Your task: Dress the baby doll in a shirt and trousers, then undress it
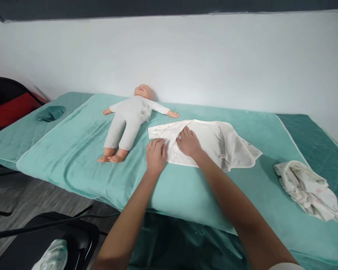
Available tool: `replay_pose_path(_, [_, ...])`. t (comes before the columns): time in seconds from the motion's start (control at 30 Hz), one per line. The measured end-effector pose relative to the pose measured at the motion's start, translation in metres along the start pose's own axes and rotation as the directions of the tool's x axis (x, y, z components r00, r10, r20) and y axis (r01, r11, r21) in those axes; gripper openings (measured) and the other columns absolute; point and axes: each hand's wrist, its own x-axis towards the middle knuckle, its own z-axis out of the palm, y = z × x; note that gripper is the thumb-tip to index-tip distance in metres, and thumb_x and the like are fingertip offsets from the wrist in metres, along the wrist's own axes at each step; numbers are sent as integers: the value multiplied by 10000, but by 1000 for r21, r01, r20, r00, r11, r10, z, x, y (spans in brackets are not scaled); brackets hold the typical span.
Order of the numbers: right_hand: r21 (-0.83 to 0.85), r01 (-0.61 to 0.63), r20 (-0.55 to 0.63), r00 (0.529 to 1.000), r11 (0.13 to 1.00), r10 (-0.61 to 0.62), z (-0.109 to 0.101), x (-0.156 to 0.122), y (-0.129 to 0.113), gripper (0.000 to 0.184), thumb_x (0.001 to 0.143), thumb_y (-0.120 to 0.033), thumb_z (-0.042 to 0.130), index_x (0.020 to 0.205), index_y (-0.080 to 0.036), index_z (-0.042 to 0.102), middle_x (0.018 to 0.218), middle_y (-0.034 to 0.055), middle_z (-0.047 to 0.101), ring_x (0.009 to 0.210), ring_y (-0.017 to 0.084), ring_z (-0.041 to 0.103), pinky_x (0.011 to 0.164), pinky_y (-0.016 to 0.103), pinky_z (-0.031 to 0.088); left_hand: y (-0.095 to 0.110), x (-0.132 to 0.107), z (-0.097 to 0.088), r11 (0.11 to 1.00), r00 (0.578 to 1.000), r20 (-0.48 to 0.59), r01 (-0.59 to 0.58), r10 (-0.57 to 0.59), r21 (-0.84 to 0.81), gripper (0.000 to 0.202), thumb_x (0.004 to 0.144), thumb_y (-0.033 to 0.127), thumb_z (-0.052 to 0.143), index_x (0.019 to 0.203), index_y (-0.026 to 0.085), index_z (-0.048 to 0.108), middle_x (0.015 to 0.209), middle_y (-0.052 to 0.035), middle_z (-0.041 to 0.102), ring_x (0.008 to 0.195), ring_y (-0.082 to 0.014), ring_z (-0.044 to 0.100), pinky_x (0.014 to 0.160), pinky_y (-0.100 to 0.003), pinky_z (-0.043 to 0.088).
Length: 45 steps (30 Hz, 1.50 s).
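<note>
1. Shirt [208, 137] right of the doll [131, 110] — the right hand [189, 142] rests on it, fingers nearly straight; the left hand [156, 155] curls at its edge, grip unclear.
2. Spreading looks partial — doll-side sleeve [155, 131] laid out, far end folded.
3. Crumpled cloth [307, 189] lies farther right of the doll.

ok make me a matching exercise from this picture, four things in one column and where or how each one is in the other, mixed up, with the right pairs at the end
Things
1. doll
2. white garment
3. crumpled cloth
4. black seat

Places and states
A. bunched up at the right of the picture, on the green cover
B. spread out, with the right hand on top
C. at the lower left of the picture
D. on its back, arms stretched out to the sides

Right pairs: 1-D, 2-B, 3-A, 4-C
</note>
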Motion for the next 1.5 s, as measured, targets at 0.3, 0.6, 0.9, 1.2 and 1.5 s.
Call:
replay_pose_path(0.3, [489,299,115,909,820,-400,-42,-99,-1,480,1012,-372,475,1443,-171,543,1575,115,440,1480,271,375,1224,483,288,39,-20,-13,948,926,201,-313,319,-60,185,997,205,470,1034,183,649,958,-59,725,943,-212,631,856,-367,466])
replay_pose_path(0.6, [288,-543,-391,685,789,615,-90,-145,193,482,846,-497,578,1120,-112,673,1196,220,665,1126,349,592,979,506,447,66,-25,-10,914,879,251,-386,406,-127,146,976,199,506,956,184,650,934,-59,722,901,-209,644,820,-372,502])
replay_pose_path(0.9, [439,-631,-196,628,640,753,-94,-146,223,281,772,-487,582,738,-208,573,687,19,576,667,191,517,636,312,378,148,-5,56,917,840,463,-96,284,-388,424,1019,473,430,1328,210,550,1250,-82,700,1177,-235,634,1018,-403,512])
replay_pose_path(1.2, [716,-425,-418,374,553,828,-84,-98,270,227,757,-365,610,824,-240,432,781,-20,475,728,174,478,731,348,463,183,36,117,958,859,486,-20,164,-287,459,1045,412,342,1374,163,542,1501,-108,548,1423,-232,471,1212,-430,350])
replay_pose_path(1.5, [695,-461,-455,311,551,834,-65,-89,291,195,807,-332,582,861,-241,418,871,11,500,836,195,511,870,381,463,193,47,134,980,842,504,-142,195,-142,491,1061,395,245,1293,159,607,1486,-100,567,1442,-245,451,1254,-500,264])
